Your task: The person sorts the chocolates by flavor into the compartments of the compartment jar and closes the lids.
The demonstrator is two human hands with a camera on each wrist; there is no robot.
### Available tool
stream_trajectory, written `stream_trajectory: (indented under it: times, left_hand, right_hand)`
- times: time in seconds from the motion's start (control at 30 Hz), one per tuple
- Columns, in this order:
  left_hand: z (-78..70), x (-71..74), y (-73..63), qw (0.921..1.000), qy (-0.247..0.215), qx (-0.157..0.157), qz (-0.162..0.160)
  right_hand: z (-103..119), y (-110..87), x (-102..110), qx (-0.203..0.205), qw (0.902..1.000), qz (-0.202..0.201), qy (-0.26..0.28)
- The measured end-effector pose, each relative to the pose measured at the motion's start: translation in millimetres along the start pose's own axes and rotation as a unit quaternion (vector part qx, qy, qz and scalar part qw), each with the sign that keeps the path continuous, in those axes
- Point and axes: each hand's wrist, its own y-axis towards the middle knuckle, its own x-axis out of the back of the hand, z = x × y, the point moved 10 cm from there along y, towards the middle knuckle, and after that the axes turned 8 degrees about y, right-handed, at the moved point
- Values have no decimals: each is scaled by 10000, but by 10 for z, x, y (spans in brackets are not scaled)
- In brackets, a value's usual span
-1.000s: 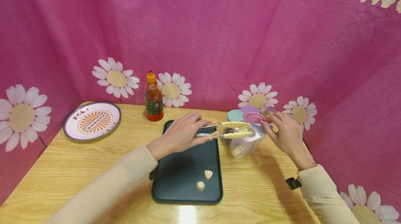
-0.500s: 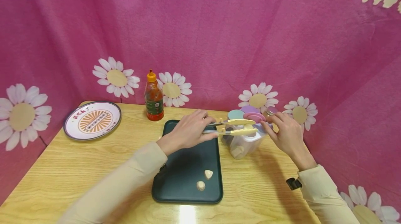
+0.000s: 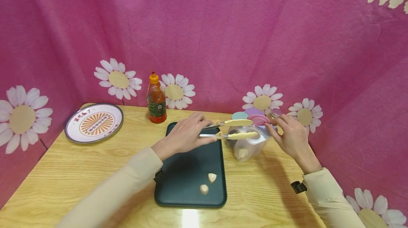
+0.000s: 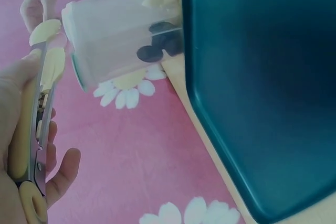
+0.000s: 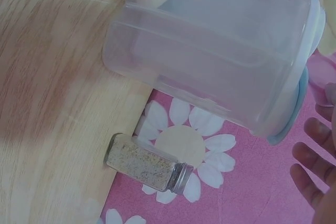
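My left hand [image 3: 182, 134] grips a pair of food tongs [image 3: 240, 136] with yellow tips. The tips stand apart over the round opening of a clear, compartmented container [image 3: 255, 146], with nothing seen between them. My right hand [image 3: 291, 136] pinches the raised pink lid [image 3: 259, 119] of that opening. Inside the container a pale piece [image 3: 242, 153] shows through the wall, and the left wrist view reveals dark pieces [image 4: 163, 43] in another compartment. Two pale pieces, one pointed [image 3: 211, 177] and one rounded [image 3: 204, 189], lie on the dark tray [image 3: 188, 199] below my left hand.
A sauce bottle [image 3: 156, 102] stands behind the tray. Far left on the wooden table [image 3: 95, 171] is a patterned plate [image 3: 94, 123]. Beside the container, a small seasoning jar [image 5: 144, 163] appears in the right wrist view. A pink curtain [image 3: 204, 44] hangs behind.
The pale piece between the tong tips has gone from them, and the tips have spread. My left hand went slightly right, then back left. My right hand stays at the pink lid.
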Motion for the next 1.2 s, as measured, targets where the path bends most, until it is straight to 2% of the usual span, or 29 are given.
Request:
stream_trajectory:
  times: [0.17, 0.3, 0.57, 0.73, 0.97, 1.2]
  left_hand:
    - [103, 38, -173, 9998, 147, -15, -150]
    - [191, 57, -361, 9998, 166, -6, -140]
    - [424, -35, -719, 9993, 259, 218, 150]
    - [529, -150, -937, 9985, 313, 199, 400]
    - [561, -304, -1173, 9963, 300, 106, 796]
    - [483, -390, -1279, 9963, 337, -228, 756]
  right_hand:
    - [4, 1, 11, 2, 10000, -73, 35]
    - [5, -1, 10, -6, 9999, -72, 71]
    - [-3, -5, 5, -40, 10000, -24, 86]
    - [-6, -8, 5, -44, 9999, -30, 91]
    - [-6, -9, 8, -71, 9999, -33, 100]
    - [-14, -23, -15, -102, 9999, 90, 97]
